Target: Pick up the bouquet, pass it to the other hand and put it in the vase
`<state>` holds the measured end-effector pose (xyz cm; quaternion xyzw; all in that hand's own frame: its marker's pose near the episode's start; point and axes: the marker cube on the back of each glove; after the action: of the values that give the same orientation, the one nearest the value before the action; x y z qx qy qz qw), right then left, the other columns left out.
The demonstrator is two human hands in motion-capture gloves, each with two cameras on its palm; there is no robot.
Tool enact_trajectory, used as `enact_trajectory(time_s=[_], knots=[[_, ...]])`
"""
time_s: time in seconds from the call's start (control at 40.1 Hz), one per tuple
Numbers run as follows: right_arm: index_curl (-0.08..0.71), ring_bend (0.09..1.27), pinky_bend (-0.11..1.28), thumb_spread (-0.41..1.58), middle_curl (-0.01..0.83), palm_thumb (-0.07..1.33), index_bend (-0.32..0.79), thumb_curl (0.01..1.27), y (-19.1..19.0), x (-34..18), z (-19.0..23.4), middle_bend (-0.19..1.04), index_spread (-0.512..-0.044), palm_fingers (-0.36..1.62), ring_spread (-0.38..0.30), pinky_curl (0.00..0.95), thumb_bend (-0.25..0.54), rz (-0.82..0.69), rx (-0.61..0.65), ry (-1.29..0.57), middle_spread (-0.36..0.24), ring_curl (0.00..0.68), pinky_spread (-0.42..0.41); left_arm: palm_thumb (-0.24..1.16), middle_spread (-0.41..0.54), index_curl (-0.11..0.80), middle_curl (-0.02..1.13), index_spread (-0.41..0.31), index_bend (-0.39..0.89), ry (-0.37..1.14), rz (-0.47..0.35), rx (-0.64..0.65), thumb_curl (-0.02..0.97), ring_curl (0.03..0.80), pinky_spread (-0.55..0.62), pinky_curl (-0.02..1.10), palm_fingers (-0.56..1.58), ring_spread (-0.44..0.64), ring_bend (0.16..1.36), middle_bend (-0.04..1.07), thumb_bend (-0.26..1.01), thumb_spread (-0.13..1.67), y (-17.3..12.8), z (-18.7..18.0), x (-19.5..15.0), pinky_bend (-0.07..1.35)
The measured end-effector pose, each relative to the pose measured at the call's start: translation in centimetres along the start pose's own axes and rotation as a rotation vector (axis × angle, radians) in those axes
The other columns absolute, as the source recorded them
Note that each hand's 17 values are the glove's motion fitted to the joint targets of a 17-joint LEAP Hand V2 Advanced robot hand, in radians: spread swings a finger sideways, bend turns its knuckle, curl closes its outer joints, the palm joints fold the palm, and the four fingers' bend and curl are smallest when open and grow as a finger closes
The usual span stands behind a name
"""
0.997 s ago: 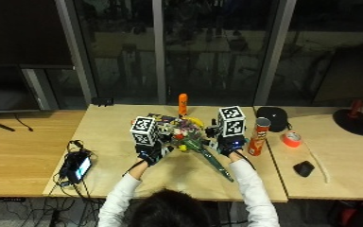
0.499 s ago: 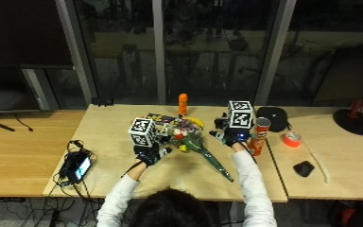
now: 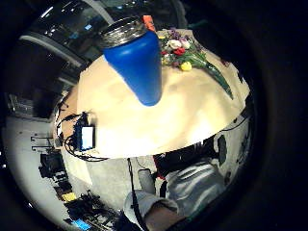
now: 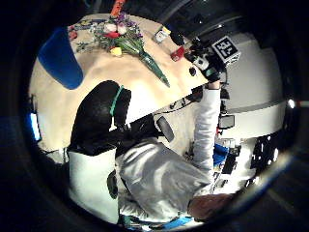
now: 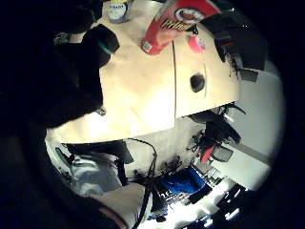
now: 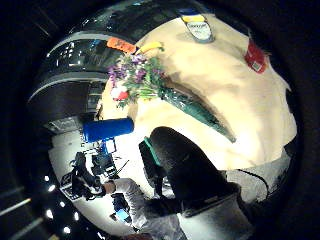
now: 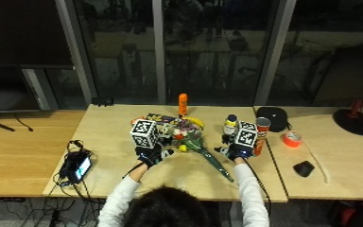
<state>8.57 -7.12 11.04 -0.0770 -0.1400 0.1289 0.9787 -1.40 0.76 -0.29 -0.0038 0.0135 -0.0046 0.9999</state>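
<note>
Bouquet (image 7: 197, 144) lies on table (image 7: 118, 127) (between hands).

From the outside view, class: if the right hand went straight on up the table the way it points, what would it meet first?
Probably the small white bottle just beyond the right hand; the red can stands slightly to its side. Depth is unclear.

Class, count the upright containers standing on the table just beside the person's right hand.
2: a red crisp tube right beside the right hand, and a small yellow-capped bottle behind the hand. Others may be hidden.

Vase (image 7: 159, 134) mostly hidden behind left hand (image 7: 149, 154).
</note>
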Motion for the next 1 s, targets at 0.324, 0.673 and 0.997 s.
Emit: enact_trajectory(time_s=[0.324,0.673,0.997], knots=[[0.056,0.79,0.83,1.06,0.357,0.34,0.05,0.29,0.7,-0.6,8.0,0.3,-0.218,0.39,-0.011,0.361,-0.016,-0.023,-0.025,0.005,0.043,0.347,0.198,0.48,0.102,0.4,0.35,-0.046,0.18,-0.009,-0.011,-0.025,0.342,0.301,0.25,0.3,0.53,0.2,0.4,0.18,-0.02,1.11,0.0,0.7,-0.5,0.17],[0.077,0.79,0.8,1.05,0.379,0.4,0.09,0.31,0.5,-0.5,12.0,0.31,-0.225,0.48,-0.089,0.356,-0.01,0.019,-0.026,0.09,0.002,0.37,0.087,0.51,0.103,0.409,0.36,-0.051,0.19,-0.045,-0.004,-0.064,0.347,0.306,0.24,0.29,0.53,0.21,0.39,0.18,-0.02,1.11,0.0,1.3,-0.5,0.17],[0.272,0.49,0.47,1.17,0.388,0.7,0.41,0.35,0.4,-2.7,13.4,0.29,-0.252,0.66,-0.071,0.282,0.107,0.0,0.237,-0.025,-0.043,0.307,0.113,0.51,0.102,0.413,0.36,-0.044,0.18,-0.053,-0.005,-0.07,0.347,0.308,0.25,0.29,0.53,0.21,0.38,0.18,-0.02,1.1,0.7,0.8,-1.2,0.17]])
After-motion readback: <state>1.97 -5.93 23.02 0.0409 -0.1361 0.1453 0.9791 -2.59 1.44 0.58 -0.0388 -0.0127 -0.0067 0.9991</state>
